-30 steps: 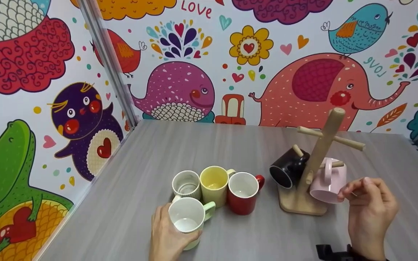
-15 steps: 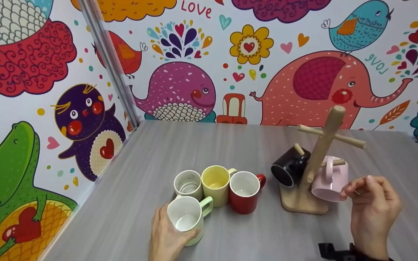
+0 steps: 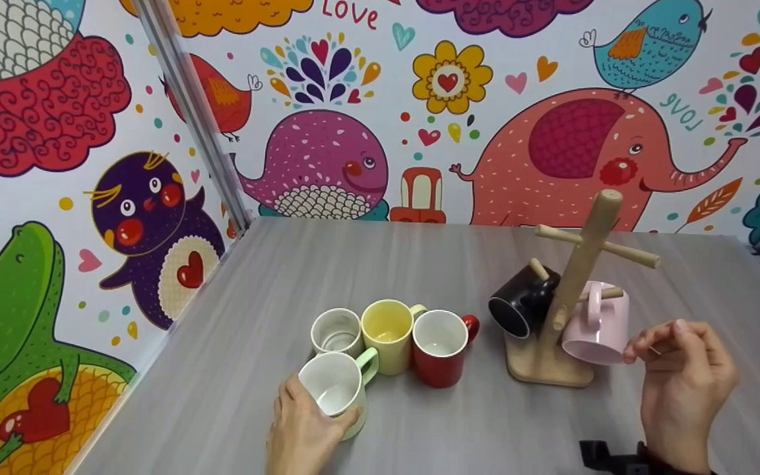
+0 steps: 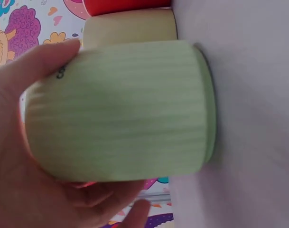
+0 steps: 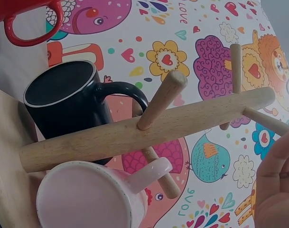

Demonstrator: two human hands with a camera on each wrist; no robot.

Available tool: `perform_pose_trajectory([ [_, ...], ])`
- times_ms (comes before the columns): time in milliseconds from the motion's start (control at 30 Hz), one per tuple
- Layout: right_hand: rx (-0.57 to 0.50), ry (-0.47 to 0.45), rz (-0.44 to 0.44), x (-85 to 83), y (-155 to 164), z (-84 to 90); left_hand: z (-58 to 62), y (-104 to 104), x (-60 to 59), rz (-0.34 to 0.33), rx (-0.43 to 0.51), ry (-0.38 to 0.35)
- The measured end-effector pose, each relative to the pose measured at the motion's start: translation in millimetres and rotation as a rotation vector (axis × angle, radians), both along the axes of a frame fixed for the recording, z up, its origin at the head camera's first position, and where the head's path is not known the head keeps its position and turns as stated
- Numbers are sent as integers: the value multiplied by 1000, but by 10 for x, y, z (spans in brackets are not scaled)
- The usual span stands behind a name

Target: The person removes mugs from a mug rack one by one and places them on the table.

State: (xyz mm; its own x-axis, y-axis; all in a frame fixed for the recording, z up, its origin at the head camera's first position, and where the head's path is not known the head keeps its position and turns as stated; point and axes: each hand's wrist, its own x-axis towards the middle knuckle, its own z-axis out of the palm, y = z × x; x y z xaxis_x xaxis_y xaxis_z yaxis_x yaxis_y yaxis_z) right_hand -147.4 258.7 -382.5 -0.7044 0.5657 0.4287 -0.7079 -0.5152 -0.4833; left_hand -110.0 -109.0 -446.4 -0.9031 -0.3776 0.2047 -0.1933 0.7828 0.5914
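My left hand (image 3: pixel 304 422) grips a pale green mug (image 4: pixel 120 111) round its body, thumb on the near side. The mug's mouth faces up and its handle (image 3: pixel 368 365) points to the back right. Its base is at or just above the table; I cannot tell which. Right behind it stand a white mug (image 3: pixel 336 330), a yellow mug (image 3: pixel 386 343) and a red mug (image 3: pixel 439 363). My right hand (image 3: pixel 687 382) is raised beside the pink mug (image 3: pixel 601 326), fingers loosely bent, holding nothing. That pink mug hangs by its handle on a wooden mug tree (image 3: pixel 578 277).
A black mug (image 3: pixel 518 303) hangs on the left side of the mug tree, mouth tilted down. Bare pegs (image 3: pixel 631 254) stick out near the top of the post. A patterned wall (image 3: pixel 353 79) closes the back of the grey table (image 3: pixel 459 429).
In my left hand the green mug has turned, its handle swinging from the right toward the back right, and it has shifted slightly left and back. My right hand stays about where it was.
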Motion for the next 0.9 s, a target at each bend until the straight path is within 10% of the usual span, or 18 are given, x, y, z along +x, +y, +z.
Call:
perform_pose_trajectory([
  [900, 14, -43, 0, 45, -13, 17, -5, 73, -12, 69, 12, -39],
])
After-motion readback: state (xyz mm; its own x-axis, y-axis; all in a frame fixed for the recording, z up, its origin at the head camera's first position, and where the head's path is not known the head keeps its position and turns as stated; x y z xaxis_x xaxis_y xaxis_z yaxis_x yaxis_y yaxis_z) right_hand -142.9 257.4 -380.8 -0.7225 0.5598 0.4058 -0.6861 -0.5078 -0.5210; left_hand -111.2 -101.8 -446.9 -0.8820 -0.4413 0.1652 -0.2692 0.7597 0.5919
